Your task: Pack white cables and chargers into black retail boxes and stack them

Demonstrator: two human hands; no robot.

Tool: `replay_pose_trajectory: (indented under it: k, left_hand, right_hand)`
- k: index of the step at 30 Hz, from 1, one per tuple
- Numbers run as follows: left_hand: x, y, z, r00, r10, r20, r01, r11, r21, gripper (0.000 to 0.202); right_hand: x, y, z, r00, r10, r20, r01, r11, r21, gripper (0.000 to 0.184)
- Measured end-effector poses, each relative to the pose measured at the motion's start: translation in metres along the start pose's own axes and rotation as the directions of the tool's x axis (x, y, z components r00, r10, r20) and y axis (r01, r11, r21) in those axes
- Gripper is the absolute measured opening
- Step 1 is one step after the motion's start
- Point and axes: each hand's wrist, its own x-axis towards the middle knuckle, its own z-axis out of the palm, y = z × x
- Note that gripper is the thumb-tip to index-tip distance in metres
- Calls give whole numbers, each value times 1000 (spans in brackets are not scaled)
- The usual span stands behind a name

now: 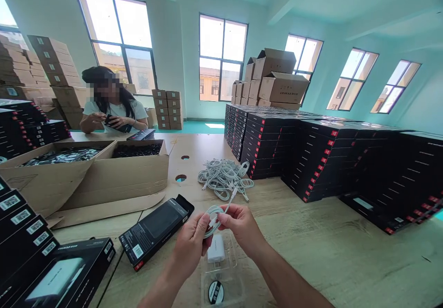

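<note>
A white charging cable [215, 212], wound into a loop, is held up between my two hands. My left hand [190, 238] is closed round the coil. The fingers of my right hand [238, 227] pinch the cable near its connector end, which points up and away. Just below them a clear plastic tray [226, 275] lies on the table, holding a white charger plug [216, 249] and a round black-and-white sticker [216, 292]. A heap of similar white cables [223, 176] lies beyond my hands. Left of my left hand rests a black box [155, 229] with its end flap up.
Stacked black boxes [311, 155] line the table's right side; more black boxes [24, 225] stand at left. Cardboard cartons [128, 174] of small dark parts sit at the left. Across the table a person [114, 105] handles a black item. Two round holes pierce the tabletop.
</note>
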Motion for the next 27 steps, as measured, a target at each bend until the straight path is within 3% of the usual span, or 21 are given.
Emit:
replay_pose_trajectory:
  k: [4,11,17,23,27]
  left_hand:
    - [1,5,-8,997,-40,60,39,999,11,56]
    - [-6,29,-22,993,8,117,-37,968,250,39]
    - [-6,23,-19,991,-3,130,-28,970,241,37]
    - [-7,20,-24,981,-35,189,-5,978,206,41]
    - [-7,15,-14,976,-47,211,19,991,131,43]
  right_hand:
    - [-2,-5,-3,997,3,82,1,999,-54,37]
    - [-5,-2,0,989,-68,132,79,994,-79,31]
    - [-5,6,5,994,-101,-43,94,987,-132,43]
    - [-5,3,2,994,-101,-31,97,990,-103,35]
    - [-5,0,3,994,-95,-62,92,995,-41,40]
